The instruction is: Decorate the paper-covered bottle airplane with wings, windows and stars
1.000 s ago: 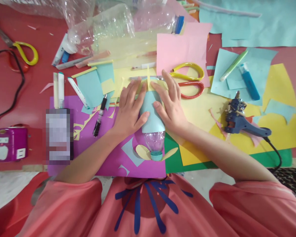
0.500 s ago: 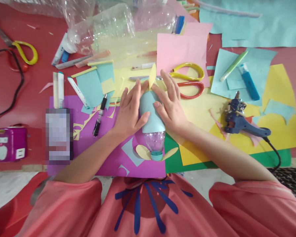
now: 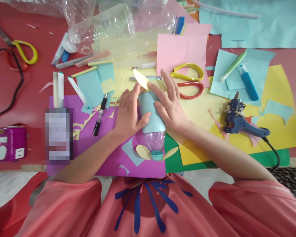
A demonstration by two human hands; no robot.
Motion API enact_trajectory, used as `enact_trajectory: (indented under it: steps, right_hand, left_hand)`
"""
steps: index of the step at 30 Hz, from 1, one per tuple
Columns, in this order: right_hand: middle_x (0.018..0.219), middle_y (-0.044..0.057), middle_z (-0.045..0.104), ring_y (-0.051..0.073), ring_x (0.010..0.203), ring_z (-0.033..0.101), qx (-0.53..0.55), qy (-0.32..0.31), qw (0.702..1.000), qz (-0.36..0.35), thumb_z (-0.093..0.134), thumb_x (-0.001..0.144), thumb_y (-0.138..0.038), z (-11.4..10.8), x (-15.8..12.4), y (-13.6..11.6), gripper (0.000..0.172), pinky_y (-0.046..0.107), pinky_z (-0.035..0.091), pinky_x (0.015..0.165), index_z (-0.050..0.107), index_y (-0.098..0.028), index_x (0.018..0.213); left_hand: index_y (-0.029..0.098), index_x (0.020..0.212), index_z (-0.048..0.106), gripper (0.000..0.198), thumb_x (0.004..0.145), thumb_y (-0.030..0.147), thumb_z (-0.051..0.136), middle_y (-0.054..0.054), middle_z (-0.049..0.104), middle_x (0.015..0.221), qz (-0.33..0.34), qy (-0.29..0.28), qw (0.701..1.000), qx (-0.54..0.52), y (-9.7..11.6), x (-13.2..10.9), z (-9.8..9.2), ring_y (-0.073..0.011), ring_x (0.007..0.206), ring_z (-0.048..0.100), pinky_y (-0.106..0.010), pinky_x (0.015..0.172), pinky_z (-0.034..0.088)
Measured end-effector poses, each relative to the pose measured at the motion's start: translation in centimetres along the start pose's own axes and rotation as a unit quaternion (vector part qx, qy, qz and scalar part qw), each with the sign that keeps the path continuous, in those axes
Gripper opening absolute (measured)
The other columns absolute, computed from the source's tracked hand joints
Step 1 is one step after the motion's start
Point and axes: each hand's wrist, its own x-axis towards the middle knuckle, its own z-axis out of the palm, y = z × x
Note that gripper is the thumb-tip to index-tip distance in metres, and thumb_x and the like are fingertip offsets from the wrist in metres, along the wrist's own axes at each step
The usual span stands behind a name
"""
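Observation:
A small plastic bottle (image 3: 154, 140) lies with its teal cap (image 3: 157, 155) toward me, its body wrapped in light blue paper (image 3: 151, 113). Yellow leaf-shaped paper pieces (image 3: 143, 152) spread from both sides of the cap. Another yellow paper leaf (image 3: 140, 79) sticks out at the bottle's far end, tilted left. My left hand (image 3: 129, 113) grips the wrapped bottle from the left, thumb on the paper and index finger close to the far leaf. From the right, my right hand (image 3: 171, 107) holds the bottle, index finger pressing at that leaf's base.
Yellow-and-red-handled scissors (image 3: 189, 80) lie beyond my right hand. A glue gun (image 3: 244, 123) with a cord rests on yellow paper at right. A black pen (image 3: 100, 115), a phone (image 3: 58, 135) and a purple box (image 3: 8, 144) are at left. Clear bottles (image 3: 106, 26) lie at the back.
The far yellow leaf has swung from upright to leaning left. My left fingers have drawn in slightly at the far end; the bottle stays in place.

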Motion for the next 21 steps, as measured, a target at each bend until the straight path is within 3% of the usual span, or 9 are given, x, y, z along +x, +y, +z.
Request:
enact_trajectory:
  steps: [4,8,16,21]
  right_hand:
    - [0.164,0.004,0.033,0.029,0.157,0.026,-0.005,-0.004,1.000,-0.003,0.016,0.104,-0.056,-0.21,0.07,-0.25,0.055,0.060,0.026,0.126,0.043,-0.037,0.148]
    - [0.164,0.005,0.033,0.028,0.156,0.028,-0.002,0.016,1.000,-0.015,0.013,0.104,-0.056,0.05,0.02,-0.03,0.055,0.060,0.027,0.126,0.044,-0.036,0.146]
    - [0.161,0.011,0.038,0.030,0.155,0.029,0.027,0.010,1.000,0.004,0.022,0.101,-0.063,-0.24,0.16,-0.19,0.060,0.064,0.026,0.124,0.041,-0.030,0.148]
    - [0.160,0.010,0.038,0.029,0.155,0.029,0.007,0.038,0.999,-0.006,0.019,0.102,-0.063,0.14,0.10,-0.16,0.057,0.061,0.029,0.123,0.046,-0.030,0.140]
  left_hand:
    - [0.029,0.157,-0.006,0.073,0.101,0.063,0.027,-0.011,0.048,0.156,-0.008,-0.015,1.000,-0.006,0.14,0.01,-0.08,-0.0296,0.137,0.055,-0.053,0.123,0.034]
    - [0.029,0.160,-0.003,0.080,0.098,0.067,0.031,-0.011,0.054,0.150,0.006,0.004,1.000,-0.019,-0.10,-0.04,0.09,-0.0314,0.132,0.059,-0.053,0.123,0.035]
    - [0.028,0.161,0.001,0.079,0.098,0.066,0.029,-0.011,0.043,0.161,-0.019,0.018,1.000,0.001,-0.49,-0.43,0.64,-0.0328,0.145,0.046,-0.057,0.121,0.037]
    - [0.028,0.163,-0.007,0.082,0.099,0.062,0.032,-0.010,0.049,0.158,0.036,0.024,0.999,-0.002,-0.55,-0.22,0.54,-0.0308,0.144,0.046,-0.054,0.121,0.038]
